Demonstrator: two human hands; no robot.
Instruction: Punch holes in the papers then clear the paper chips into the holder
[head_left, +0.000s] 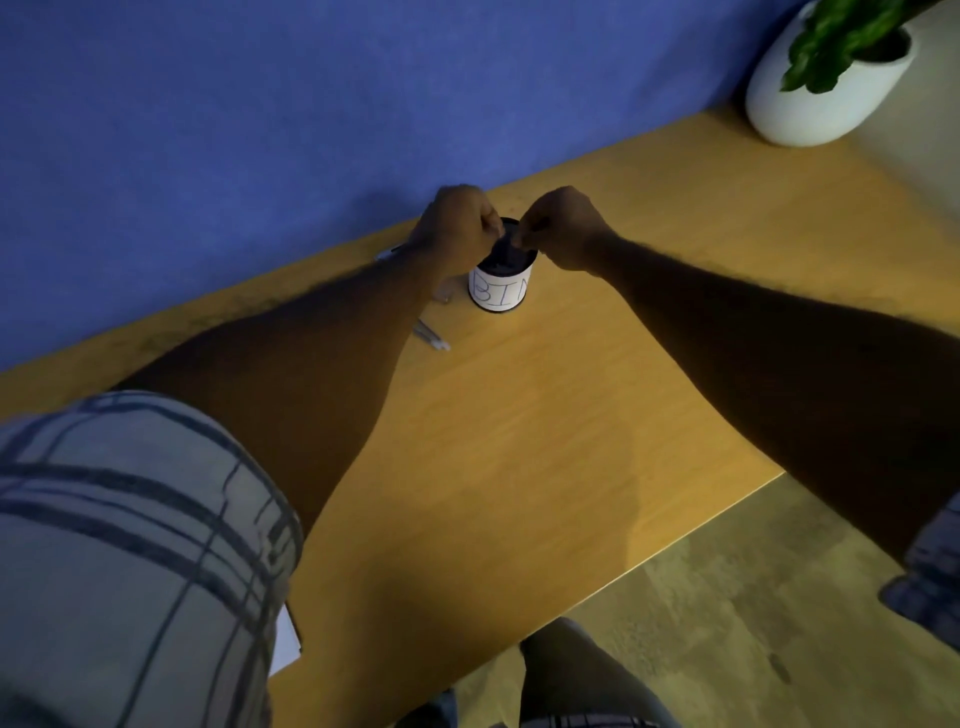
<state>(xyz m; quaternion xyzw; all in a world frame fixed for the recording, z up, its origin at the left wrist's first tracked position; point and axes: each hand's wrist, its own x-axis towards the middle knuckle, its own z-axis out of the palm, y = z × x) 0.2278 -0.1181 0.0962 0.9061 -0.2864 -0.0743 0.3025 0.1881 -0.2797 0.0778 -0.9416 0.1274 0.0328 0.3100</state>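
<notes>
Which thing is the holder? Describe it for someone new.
Start at the blue wall behind the wooden desk. Near that back edge, below the left hand and right hand, stands the holder. Unlike the pens lying beside it, it is an upright cylinder with a white label handwritten BIN.

Place: an office workstation, or a study corner set up like one.

1. Desk (519, 441): light wood-grain top that I am standing over, its far edge against the wall.
2. Partition (260, 130): blue with a cloth-like surface, rising straight from the back of my desk, cubicle fashion.
3. Holder (501, 291): small, round, wrapped in white paper hand-lettered "BIN", near the partition.
4. Pens (431, 338): lying loose to the holder's left.
5. Paper sheet (285, 644): white corner at the desk's near edge.
6. Plant (852, 36): green, in a rounded white pot (821, 104), at the far right corner.
7. Floor (753, 597): mottled grey-brown; carpet or vinyl, I cannot tell.
</notes>
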